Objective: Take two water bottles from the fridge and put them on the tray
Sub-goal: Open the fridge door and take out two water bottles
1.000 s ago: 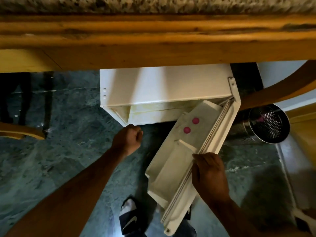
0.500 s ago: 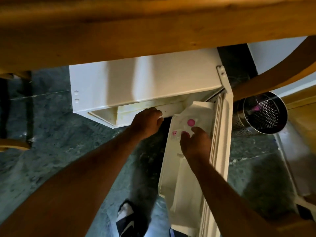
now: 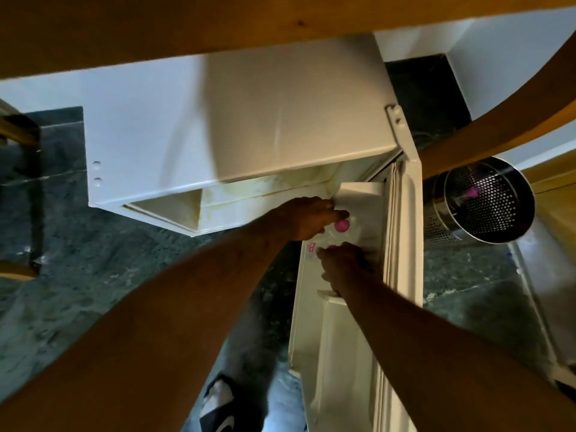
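Note:
I look down on a small white fridge point(image 3: 237, 126) whose door point(image 3: 405, 244) stands open to the right. Two clear water bottles stand in the door shelf point(image 3: 330, 338). The far bottle point(image 3: 342, 226) shows its pink cap, and my left hand point(image 3: 304, 218) curls around its neck from the left. My right hand point(image 3: 344, 265) is closed over the top of the near bottle point(image 3: 311, 247), hiding the cap; only a pink label shows. No tray is in view.
A wooden counter edge point(image 3: 218, 23) overhangs the fridge top. A perforated metal bin point(image 3: 489, 201) stands right of the door under a curved wooden rail point(image 3: 498, 120). The floor is dark green stone point(image 3: 93, 260). My sandalled foot point(image 3: 218, 403) is below the door.
The door has swung further open. My right hand left the door's edge and closed over the near bottle. My left hand moved from the fridge front to the far bottle.

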Demonstrator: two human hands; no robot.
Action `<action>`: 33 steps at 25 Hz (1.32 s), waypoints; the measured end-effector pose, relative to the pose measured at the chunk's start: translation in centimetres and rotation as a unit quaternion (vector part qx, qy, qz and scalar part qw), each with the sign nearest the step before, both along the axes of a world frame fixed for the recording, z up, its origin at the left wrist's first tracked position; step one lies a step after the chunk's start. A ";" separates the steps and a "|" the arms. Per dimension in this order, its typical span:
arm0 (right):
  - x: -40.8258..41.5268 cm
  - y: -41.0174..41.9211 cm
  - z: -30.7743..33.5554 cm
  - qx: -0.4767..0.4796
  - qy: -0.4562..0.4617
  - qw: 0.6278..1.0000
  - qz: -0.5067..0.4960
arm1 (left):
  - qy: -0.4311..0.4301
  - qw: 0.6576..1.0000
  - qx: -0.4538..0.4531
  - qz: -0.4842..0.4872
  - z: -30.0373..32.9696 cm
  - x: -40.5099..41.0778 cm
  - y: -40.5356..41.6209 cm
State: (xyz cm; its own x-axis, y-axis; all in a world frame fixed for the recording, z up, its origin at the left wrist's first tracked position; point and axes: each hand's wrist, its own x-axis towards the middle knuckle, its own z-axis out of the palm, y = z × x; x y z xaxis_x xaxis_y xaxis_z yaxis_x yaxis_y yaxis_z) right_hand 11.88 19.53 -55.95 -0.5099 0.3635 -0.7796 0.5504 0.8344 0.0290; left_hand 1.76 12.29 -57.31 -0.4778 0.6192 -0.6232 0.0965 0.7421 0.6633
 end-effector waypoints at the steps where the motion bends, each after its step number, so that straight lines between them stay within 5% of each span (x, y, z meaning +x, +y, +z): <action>1: 0.4 0.1 -1.0 0.023 0.001 0.986 0.168 | -0.055 0.997 0.006 0.048 0.0 -0.2 0.8; 4: 0.1 0.9 -2.6 0.063 -0.027 0.947 0.314 | -0.136 0.982 0.035 0.124 -0.5 0.2 2.1; 6: 0.3 1.1 -2.9 0.031 0.003 0.963 0.267 | -0.166 0.974 0.048 0.149 -0.7 0.8 2.6; 7: 0.5 1.2 -2.7 -0.010 0.026 0.992 0.126 | -0.151 0.978 0.044 0.137 -1.0 1.1 2.9; 8: 0.3 0.7 -3.1 -0.055 0.047 0.985 -0.157 | -0.124 0.984 0.029 0.124 -1.2 1.0 3.0; 9: -0.1 0.3 -2.9 -0.120 0.019 0.907 -0.403 | -0.077 0.992 0.014 0.101 -1.4 0.7 2.9; 10: -0.5 -0.5 -2.6 -0.166 0.003 0.859 -0.485 | -0.036 0.997 0.007 0.073 -1.2 0.5 2.6; 13: -0.3 0.3 -1.1 -0.069 0.093 0.952 -0.282 | 0.075 0.994 -0.023 -0.073 0.3 0.2 0.7; 15: 0.1 0.0 0.4 -0.037 0.042 0.991 -0.119 | 0.139 0.984 0.007 -0.109 1.4 0.6 -1.3; 17: 0.1 -0.1 1.6 -0.031 0.079 0.992 -0.093 | 0.165 0.982 0.049 -0.080 3.3 1.3 -3.6; 22: 0.9 0.1 9.5 -0.066 0.248 0.941 -0.221 | 0.191 0.970 0.108 0.104 7.7 3.8 -8.6; 28: -0.2 3.9 22.9 0.008 0.215 0.970 0.117 | 0.257 0.936 0.065 0.232 13.1 3.7 -13.2; 33: 1.6 8.8 31.8 0.045 0.271 0.944 0.181 | 0.303 0.925 0.030 0.227 16.6 4.8 -14.5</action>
State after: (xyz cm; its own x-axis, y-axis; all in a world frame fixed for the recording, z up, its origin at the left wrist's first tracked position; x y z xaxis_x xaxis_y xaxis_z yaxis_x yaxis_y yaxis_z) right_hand 13.51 28.29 -24.13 -0.9292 0.1412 -0.3415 0.1836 0.9784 -0.0949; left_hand 6.57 -2.26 -40.66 -0.9473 0.2940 -0.1273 0.1513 0.7607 0.6313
